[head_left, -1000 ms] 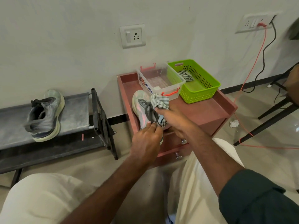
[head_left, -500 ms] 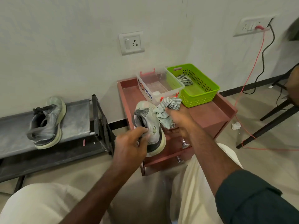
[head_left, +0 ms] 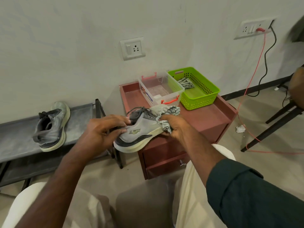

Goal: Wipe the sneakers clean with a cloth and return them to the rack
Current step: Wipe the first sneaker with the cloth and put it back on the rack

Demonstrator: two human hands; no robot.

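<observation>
Two containers stand side by side at the back of the small maroon desk [head_left: 212, 116], touching each other. The clear plastic box [head_left: 162, 91] with orange latches sits on the left; it holds a small white object on its floor, too indistinct to identify. The green perforated basket [head_left: 207, 94] sits on the right and holds a crumpled striped rag [head_left: 185, 83] at its far left corner.

Both hands meet in front of the desk, above its near edge. The left hand [head_left: 102, 130] grips the heel end of a grey sneaker [head_left: 141, 134], fingers curled over the collar beside the dark laces, thumb side hidden from the camera. The sneaker lies on its side in the air, pale sole facing down toward the person, logo panel up, toe pointing right. The right hand [head_left: 174, 127] clutches a bunched grey-and-white striped cloth [head_left: 166, 116] and presses it against the sneaker's toe end; part of the cloth trails up and over toward the clear box. Both forearms reach forward from the bottom of the view, the right one emerging from a rolled dark green sleeve [head_left: 250, 198].

A second grey sneaker [head_left: 51, 127] rests upright on the top tier of the dark rack [head_left: 19, 137], left of the desk, toe toward the wall, well apart from the hands. Light trousers [head_left: 194, 186] cover the person's knees below.
</observation>
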